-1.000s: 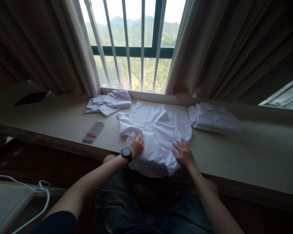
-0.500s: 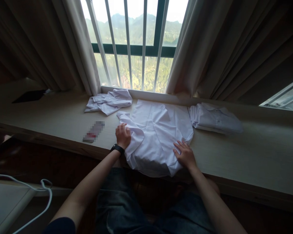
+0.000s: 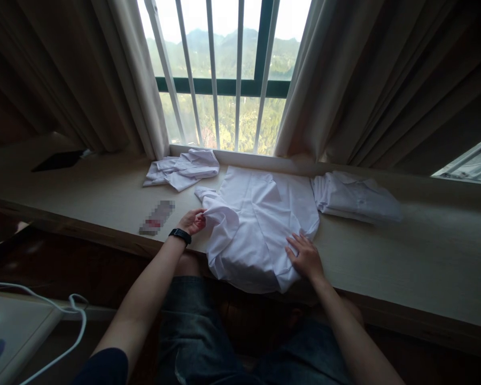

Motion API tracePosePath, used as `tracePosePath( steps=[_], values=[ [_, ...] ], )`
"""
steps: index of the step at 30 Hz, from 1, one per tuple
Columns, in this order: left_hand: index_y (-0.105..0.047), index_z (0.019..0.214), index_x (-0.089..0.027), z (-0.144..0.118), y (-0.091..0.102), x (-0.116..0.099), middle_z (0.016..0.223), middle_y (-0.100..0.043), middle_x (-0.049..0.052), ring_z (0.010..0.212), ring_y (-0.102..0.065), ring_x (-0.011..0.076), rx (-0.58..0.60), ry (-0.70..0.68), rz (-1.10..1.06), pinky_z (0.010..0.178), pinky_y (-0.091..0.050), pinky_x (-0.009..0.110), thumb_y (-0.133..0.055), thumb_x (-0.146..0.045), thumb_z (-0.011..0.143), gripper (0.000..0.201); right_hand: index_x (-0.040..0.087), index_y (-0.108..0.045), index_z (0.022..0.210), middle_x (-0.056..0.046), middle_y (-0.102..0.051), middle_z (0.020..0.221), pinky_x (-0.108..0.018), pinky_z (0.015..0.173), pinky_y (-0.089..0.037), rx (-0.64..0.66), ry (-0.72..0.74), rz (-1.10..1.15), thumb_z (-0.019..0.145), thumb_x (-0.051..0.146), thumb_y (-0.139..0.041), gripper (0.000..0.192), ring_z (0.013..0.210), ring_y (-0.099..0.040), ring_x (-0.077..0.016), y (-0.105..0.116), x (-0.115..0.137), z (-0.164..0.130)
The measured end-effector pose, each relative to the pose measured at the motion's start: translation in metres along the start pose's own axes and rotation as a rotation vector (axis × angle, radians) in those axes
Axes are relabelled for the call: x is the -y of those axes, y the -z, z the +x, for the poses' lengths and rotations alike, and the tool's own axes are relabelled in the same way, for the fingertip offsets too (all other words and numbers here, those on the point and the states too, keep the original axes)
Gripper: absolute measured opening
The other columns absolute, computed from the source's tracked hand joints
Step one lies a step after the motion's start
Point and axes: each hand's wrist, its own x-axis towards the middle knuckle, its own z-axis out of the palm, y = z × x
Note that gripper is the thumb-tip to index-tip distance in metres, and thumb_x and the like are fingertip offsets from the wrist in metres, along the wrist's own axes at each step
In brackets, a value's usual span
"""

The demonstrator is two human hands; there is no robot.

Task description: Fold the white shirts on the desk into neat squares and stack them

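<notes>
A white shirt [image 3: 260, 219] lies spread on the window ledge, creased, its lower end drooping over the front edge. At its left side my left hand [image 3: 193, 220] pinches the cloth at the edge of a folded-in part, probably a sleeve. My right hand [image 3: 304, 254] rests on the shirt's lower right with the fingers apart and stretched out. A black band is around my left wrist.
A crumpled white garment [image 3: 182, 168] lies at the back left, and a folded white shirt [image 3: 355, 196] at the right. A blurred-out flat object [image 3: 157, 217] sits left of my left hand. Curtains [image 3: 136, 80] flank the barred window. A white cable [image 3: 80, 321] hangs lower left.
My left hand has moved slightly left, turned over, and now pinches the shirt's left edge, lifting it a little. The right hand stays in place on the cloth.
</notes>
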Motion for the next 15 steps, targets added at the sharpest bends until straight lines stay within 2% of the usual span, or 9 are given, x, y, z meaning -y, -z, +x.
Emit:
tracePosePath(
  steps=[1,3,5,8,11,15],
  values=[
    [-0.061,0.088,-0.012,-0.004,-0.001,-0.004,0.069,-0.058,-0.002,0.053,-0.051,0.0062,-0.008,-0.029,0.004,0.050,-0.044,0.017,-0.068,-0.010,0.083,0.009,0.024,-0.068,0.127,-0.006,-0.057,0.142,-0.050,0.115,-0.034,-0.002,0.002,0.000,0.093,0.040,-0.052,0.041,0.138,-0.045,-0.0309,0.000,0.000,0.000],
    [-0.060,0.086,-0.016,-0.013,-0.002,-0.015,0.066,-0.057,-0.003,0.053,-0.052,0.0062,-0.029,-0.143,0.011,0.050,-0.044,0.016,-0.070,-0.008,0.079,0.015,0.024,-0.068,0.127,-0.006,-0.058,0.142,-0.050,0.115,-0.034,-0.008,0.005,0.004,0.093,0.040,-0.052,0.040,0.138,-0.045,-0.0309,0.000,-0.001,0.000],
    [-0.059,0.092,-0.021,-0.024,-0.003,-0.028,0.075,-0.062,-0.003,0.064,-0.060,0.0089,-0.045,-0.267,0.004,0.059,-0.050,0.018,-0.073,-0.015,0.079,0.020,0.024,-0.068,0.126,-0.006,-0.058,0.142,-0.050,0.115,-0.034,-0.014,0.006,0.013,0.093,0.040,-0.053,0.040,0.138,-0.045,-0.0309,0.000,-0.001,0.000],
    [-0.056,0.099,-0.025,-0.037,0.000,-0.047,0.091,-0.067,-0.002,0.084,-0.067,0.0146,-0.043,-0.388,-0.018,0.075,-0.058,0.029,-0.072,-0.023,0.081,0.025,0.024,-0.068,0.126,-0.007,-0.058,0.141,-0.051,0.114,-0.034,-0.013,0.013,0.022,0.093,0.040,-0.053,0.040,0.138,-0.045,-0.0312,0.000,0.000,0.000],
    [-0.052,0.104,-0.022,-0.037,0.010,-0.055,0.102,-0.066,0.005,0.092,-0.068,0.0198,-0.073,-0.337,-0.085,0.079,-0.060,0.038,-0.065,-0.023,0.085,0.023,0.025,-0.068,0.126,-0.007,-0.058,0.141,-0.052,0.114,-0.035,-0.015,0.017,0.027,0.093,0.041,-0.053,0.040,0.138,-0.045,-0.0315,0.001,0.001,-0.001],
    [-0.048,0.111,-0.018,-0.024,0.030,-0.043,0.096,-0.064,0.009,0.080,-0.069,0.0205,-0.219,-0.158,-0.070,0.067,-0.061,0.037,-0.058,-0.023,0.090,0.024,0.024,-0.069,0.126,-0.007,-0.059,0.141,-0.050,0.115,-0.035,-0.019,0.015,0.024,0.093,0.040,-0.052,0.040,0.137,-0.046,-0.0304,0.001,0.001,-0.001]
  ],
)
